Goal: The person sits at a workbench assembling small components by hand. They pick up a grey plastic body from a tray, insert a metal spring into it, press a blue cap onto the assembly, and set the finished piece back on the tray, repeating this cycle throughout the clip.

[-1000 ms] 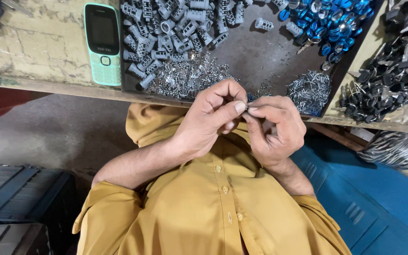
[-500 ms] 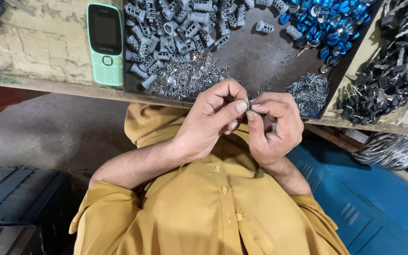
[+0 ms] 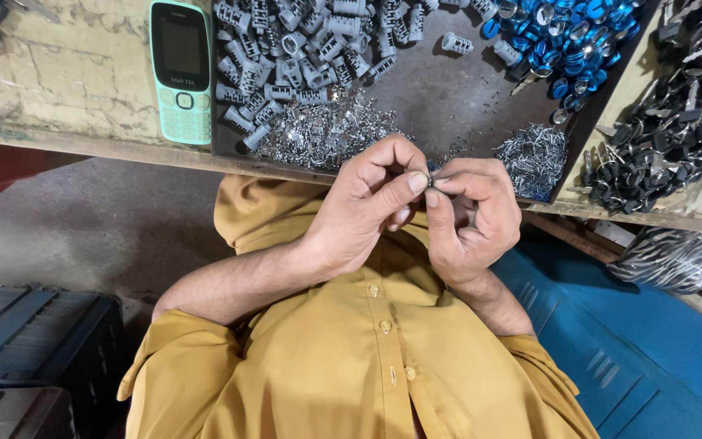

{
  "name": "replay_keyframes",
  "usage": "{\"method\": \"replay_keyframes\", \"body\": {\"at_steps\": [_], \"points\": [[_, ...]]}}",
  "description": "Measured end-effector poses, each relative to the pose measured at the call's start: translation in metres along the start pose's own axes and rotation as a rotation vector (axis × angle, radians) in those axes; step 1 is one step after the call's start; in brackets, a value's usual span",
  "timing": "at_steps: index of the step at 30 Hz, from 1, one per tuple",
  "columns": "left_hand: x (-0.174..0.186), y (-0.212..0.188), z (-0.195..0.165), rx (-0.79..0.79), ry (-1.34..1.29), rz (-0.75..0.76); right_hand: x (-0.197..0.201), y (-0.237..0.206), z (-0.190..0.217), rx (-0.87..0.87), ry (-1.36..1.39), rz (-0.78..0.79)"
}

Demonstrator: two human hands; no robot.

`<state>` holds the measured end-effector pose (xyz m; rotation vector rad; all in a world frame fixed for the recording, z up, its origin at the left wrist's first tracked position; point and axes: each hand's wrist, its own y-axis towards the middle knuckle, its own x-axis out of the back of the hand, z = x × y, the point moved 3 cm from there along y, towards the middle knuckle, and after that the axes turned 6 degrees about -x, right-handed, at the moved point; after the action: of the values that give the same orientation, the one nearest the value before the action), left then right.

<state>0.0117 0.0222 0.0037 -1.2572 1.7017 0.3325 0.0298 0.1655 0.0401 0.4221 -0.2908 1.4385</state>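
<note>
My left hand [image 3: 363, 207] and my right hand [image 3: 471, 218] meet fingertip to fingertip over my lap, just below the bench edge. Between the thumbs and forefingers they pinch one small metal part [image 3: 431, 173], mostly hidden by the fingers. Right above them lies a dark tray [image 3: 465, 97] holding several grey ribbed cylinders [image 3: 302, 49], a heap of tiny silver pins [image 3: 327, 134], a second pin heap [image 3: 534, 158] and shiny blue caps [image 3: 570, 41].
A mint-green keypad phone [image 3: 180, 73] lies on the worn bench [image 3: 58, 73] left of the tray. Black key-like parts [image 3: 676, 122] fill the bench's right end. A blue bin [image 3: 643, 349] sits lower right, black crates [image 3: 26, 349] lower left.
Both hands stay together in the same spot, with only slight finger movement on the small part. The view has shifted a little.
</note>
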Motion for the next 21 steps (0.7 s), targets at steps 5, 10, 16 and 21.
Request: {"method": "replay_keyframes", "body": {"at_steps": [5, 10, 16, 21], "points": [[0.0007, -0.001, 0.0004, -0.021, 0.011, -0.016, 0.0013, -0.0004, -0.0009, 0.038, -0.028, 0.007], [0.0013, -0.0009, 0.0007, -0.029, 0.058, 0.013, 0.0035, -0.0005, -0.0035, 0.084, -0.044, -0.016], [0.0022, 0.0015, 0.0013, 0.016, 0.026, 0.015, 0.0017, -0.0005, -0.0036, 0.072, -0.054, -0.037], [0.0016, 0.0001, -0.0012, -0.035, 0.174, -0.013, 0.0032, 0.0011, -0.0014, 0.074, -0.113, -0.012]]}}
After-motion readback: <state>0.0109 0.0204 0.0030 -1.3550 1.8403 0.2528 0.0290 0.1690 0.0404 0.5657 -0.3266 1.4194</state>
